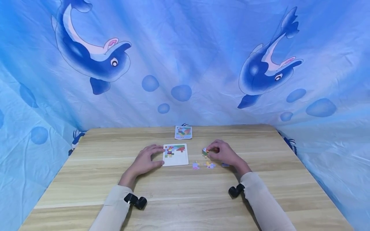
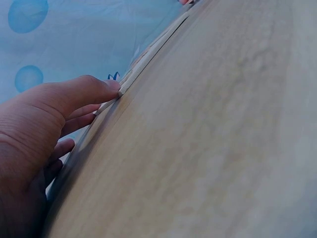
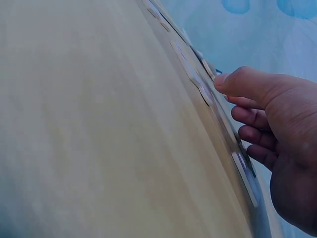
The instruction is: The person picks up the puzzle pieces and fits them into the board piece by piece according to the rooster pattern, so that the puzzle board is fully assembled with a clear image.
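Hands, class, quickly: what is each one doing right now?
Left hand: steadies the puzzle board by its left edge, between fingers and thumb.
Right hand: pinches a puzzle piece.

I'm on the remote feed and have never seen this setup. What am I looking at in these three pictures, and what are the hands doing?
There is no machine: a person works with bare hands. The wide picture comes from a camera on the head, looking down at a wooden table in front of a dolphin-print cloth. The other two come from cameras on the wrists, close and low along the tabletop. The left hand holds the edge of a white puzzle board with a few pieces already in it. The right hand pinches a colourful puzzle piece. Loose pieces lie beside it. A picture card lies farther back.
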